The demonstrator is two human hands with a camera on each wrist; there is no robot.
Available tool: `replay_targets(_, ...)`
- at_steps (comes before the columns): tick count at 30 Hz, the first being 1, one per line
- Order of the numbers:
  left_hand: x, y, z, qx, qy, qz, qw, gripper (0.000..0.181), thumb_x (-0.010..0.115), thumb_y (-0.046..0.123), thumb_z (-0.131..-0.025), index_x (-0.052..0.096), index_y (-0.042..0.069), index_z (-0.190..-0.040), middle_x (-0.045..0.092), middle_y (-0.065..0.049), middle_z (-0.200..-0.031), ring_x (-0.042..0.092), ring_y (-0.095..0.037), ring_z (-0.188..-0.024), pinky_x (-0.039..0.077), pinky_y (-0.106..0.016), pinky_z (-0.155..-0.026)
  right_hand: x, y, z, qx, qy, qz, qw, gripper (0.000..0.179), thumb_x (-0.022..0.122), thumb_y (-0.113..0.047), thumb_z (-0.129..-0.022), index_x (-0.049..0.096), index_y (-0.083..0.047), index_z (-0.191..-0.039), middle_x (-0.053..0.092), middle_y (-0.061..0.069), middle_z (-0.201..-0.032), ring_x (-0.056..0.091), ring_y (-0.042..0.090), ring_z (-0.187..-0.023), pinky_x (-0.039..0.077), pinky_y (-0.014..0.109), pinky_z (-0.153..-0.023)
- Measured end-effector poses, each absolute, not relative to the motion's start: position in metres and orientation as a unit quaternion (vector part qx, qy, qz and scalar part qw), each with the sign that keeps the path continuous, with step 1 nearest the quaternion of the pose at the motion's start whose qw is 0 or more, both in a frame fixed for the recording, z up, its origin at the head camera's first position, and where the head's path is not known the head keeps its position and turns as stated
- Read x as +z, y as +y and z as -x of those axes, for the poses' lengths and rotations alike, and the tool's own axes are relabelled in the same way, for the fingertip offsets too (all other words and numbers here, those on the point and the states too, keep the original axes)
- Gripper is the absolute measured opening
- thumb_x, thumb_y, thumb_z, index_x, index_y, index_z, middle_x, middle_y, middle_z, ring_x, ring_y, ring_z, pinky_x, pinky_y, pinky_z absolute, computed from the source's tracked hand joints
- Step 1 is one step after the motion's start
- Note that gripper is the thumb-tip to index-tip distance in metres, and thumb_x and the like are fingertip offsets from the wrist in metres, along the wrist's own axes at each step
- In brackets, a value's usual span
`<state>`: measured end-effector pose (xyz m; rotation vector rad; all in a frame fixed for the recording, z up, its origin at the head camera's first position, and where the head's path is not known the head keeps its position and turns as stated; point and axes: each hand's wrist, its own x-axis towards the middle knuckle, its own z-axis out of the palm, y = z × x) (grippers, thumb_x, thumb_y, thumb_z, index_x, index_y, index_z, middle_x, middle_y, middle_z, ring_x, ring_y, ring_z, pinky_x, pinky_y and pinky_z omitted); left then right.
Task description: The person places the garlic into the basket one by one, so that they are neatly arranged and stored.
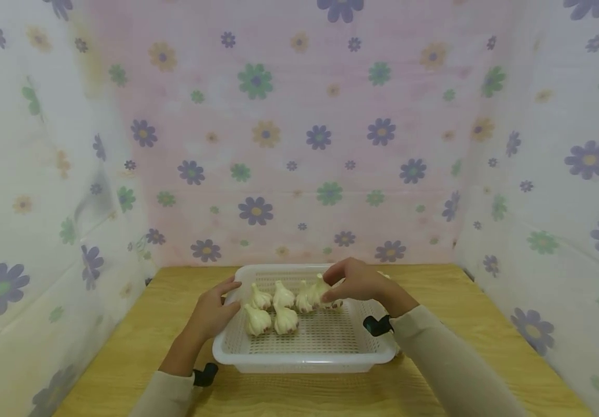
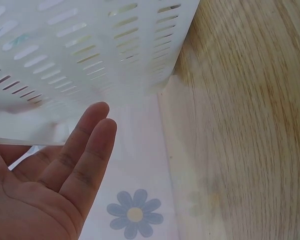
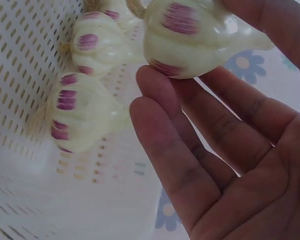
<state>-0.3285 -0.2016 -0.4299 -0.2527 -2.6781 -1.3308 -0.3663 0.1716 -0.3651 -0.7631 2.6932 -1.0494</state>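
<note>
A white slotted plastic basket (image 1: 299, 366) sits on the table. My left hand (image 1: 212, 310) holds its left rim; in the left wrist view the fingers (image 2: 90, 160) extend along the outside of the basket wall (image 2: 140, 55). Over the back part of the basket, my right hand (image 1: 359, 285) holds a glossy cream garlic bulb (image 3: 194, 40) with purple streaks between thumb and fingers. Several more garlic bulbs (image 1: 285, 320) lie in the left and back part of the basket, and two of them, a lower bulb (image 3: 80, 115) among them, show clearly in the right wrist view.
The wooden table (image 1: 174, 324) extends on both sides of the basket. Flower-patterned sheets (image 1: 299, 174) close off the back and both sides. Pale shapes (image 1: 384, 274) peek out by the basket's right side, mostly hidden by my right arm.
</note>
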Motion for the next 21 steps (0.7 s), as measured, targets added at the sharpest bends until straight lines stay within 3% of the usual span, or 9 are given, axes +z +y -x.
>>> replay_targets(7,-0.432,-0.203,0.330,-0.443,-0.890,0.089,0.069,0.053,0.063,0.016,-0.096,0.056,0.009,-0.148,0.037,-0.006,-0.167,0.069,-0.038,-0.118,0.065,-0.039,-0.073,-0.371,0.162,0.365,-0.342,0.897,0.258,0.108,0.051,0.089,-0.035,-0.079,0.075,-0.014,-0.123,0.073,0.004,-0.124,0.071,0.025,-0.108,0.061,0.043,-0.088)
replay_targets(11,-0.433,-0.203,0.330,-0.447,-0.887,0.088,0.070,0.053,0.063,0.016,-0.095,0.057,0.009,-0.148,0.038,-0.006,-0.166,0.070,-0.037,-0.117,0.065,-0.038,-0.072,-0.373,0.155,0.364,-0.321,0.905,0.254,0.119,0.048,0.091,-0.033,-0.077,0.077,-0.016,-0.119,0.074,0.001,-0.119,0.071,0.019,-0.101,0.061,0.040,-0.084)
replay_targets(14,-0.432,-0.203,0.329,-0.446,-0.888,0.089,0.071,0.053,0.064,0.017,-0.095,0.057,0.009,-0.148,0.038,-0.006,-0.166,0.070,-0.037,-0.117,0.065,-0.037,-0.072,-0.376,0.152,0.365,-0.308,0.906,0.259,0.131,0.030,0.090,-0.029,-0.078,0.079,-0.015,-0.103,0.074,-0.004,-0.099,0.068,0.012,-0.078,0.058,0.033,-0.071)
replay_targets(16,-0.432,-0.202,0.329,-0.446,-0.888,0.091,0.069,0.053,0.063,0.017,-0.096,0.057,0.009,-0.148,0.038,-0.007,-0.167,0.070,-0.037,-0.117,0.065,-0.037,-0.072,-0.379,0.150,0.366,-0.303,0.904,0.268,0.139,0.019,0.089,-0.025,-0.079,0.074,-0.014,-0.083,0.066,-0.006,-0.079,0.057,0.009,-0.064,0.049,0.028,-0.061)
replay_targets(19,-0.430,-0.201,0.328,-0.447,-0.887,0.093,0.069,0.054,0.063,0.018,-0.096,0.057,0.009,-0.148,0.038,-0.008,-0.167,0.070,-0.038,-0.116,0.065,-0.038,-0.072,-0.382,0.148,0.368,-0.310,0.897,0.275,0.156,0.033,0.088,-0.019,-0.081,0.058,-0.016,-0.067,0.050,-0.005,-0.062,0.046,0.011,-0.055,0.039,0.028,-0.055)
replay_targets(21,-0.430,-0.201,0.328,-0.447,-0.887,0.092,0.070,0.053,0.063,0.017,-0.096,0.057,0.009,-0.148,0.038,-0.008,-0.166,0.070,-0.037,-0.115,0.065,-0.038,-0.071,-0.382,0.146,0.368,-0.315,0.895,0.273,0.163,0.032,0.088,-0.016,-0.081,0.059,-0.016,-0.066,0.052,-0.004,-0.060,0.049,0.012,-0.054,0.043,0.028,-0.053)
